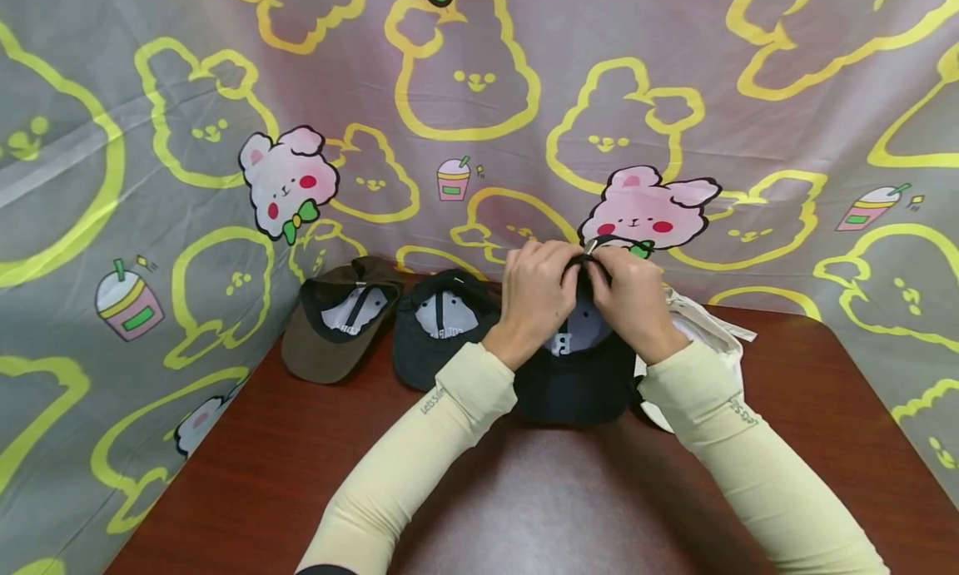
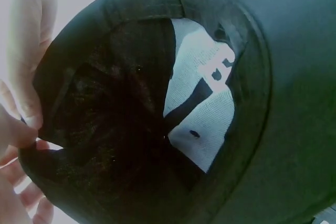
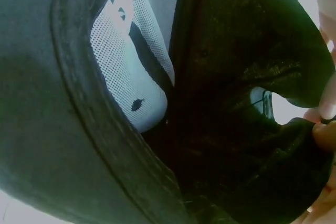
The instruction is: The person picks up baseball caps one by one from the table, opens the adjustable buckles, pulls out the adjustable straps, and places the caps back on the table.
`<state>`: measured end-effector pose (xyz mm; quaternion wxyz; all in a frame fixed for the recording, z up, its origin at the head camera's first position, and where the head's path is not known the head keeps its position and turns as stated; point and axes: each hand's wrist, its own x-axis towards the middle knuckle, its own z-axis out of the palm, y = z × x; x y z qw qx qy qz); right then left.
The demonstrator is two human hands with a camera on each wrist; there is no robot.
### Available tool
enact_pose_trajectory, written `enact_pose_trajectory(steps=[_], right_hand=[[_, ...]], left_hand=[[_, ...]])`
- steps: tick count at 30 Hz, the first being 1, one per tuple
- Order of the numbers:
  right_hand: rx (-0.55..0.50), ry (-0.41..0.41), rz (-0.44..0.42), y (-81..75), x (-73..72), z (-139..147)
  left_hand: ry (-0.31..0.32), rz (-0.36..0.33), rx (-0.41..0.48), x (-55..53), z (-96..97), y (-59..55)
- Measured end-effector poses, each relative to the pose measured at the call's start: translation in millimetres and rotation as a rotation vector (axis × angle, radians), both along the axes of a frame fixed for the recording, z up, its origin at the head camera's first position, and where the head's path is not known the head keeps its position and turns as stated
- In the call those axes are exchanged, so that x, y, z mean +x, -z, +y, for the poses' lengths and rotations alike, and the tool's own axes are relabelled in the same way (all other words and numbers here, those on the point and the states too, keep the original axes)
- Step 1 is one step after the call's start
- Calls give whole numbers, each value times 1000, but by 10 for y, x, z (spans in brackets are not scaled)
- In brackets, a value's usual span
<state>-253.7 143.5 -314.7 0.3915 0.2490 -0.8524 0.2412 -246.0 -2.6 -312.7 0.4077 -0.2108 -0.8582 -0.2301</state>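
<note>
A black baseball cap (image 1: pixel 573 396) tilts up in both hands, its inside facing me and its brim toward the near side. My left hand (image 1: pixel 535 296) pinches one side of the back strap at the top. On the other side, my right hand (image 1: pixel 633 296) grips the strap between thumb and fingers. A small metal buckle (image 1: pixel 590 247) shows between the hands. In the left wrist view, pale mesh lining (image 2: pixel 199 108) lies inside the front of the crown. The right wrist view shows the back opening, with fingertips (image 3: pixel 326 135) pinching the strap end.
To the left, a brown cap (image 1: pixel 318 354) and a dark cap (image 1: pixel 410 350) lie with their insides up on the reddish-brown table (image 1: pixel 202 483). A white cap (image 1: pixel 728 359) sits partly behind my right forearm. Patterned cloth (image 1: pixel 487 84) hangs behind and at the sides.
</note>
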Motion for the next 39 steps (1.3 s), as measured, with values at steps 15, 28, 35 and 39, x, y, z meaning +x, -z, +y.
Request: enact_pose_trajectory(steps=[15, 28, 35, 39], right_hand=[[-44, -6, 96, 40, -7, -7], [-112, 10, 64, 22, -51, 19], [-114, -3, 34, 19, -64, 52], [-113, -13, 24, -7, -57, 54]], left_hand=[[-26, 94, 4, -6, 11, 14], [-31, 72, -22, -6, -10, 29], [-46, 29, -31, -14, 2, 7], [-45, 19, -49, -21, 11, -40]])
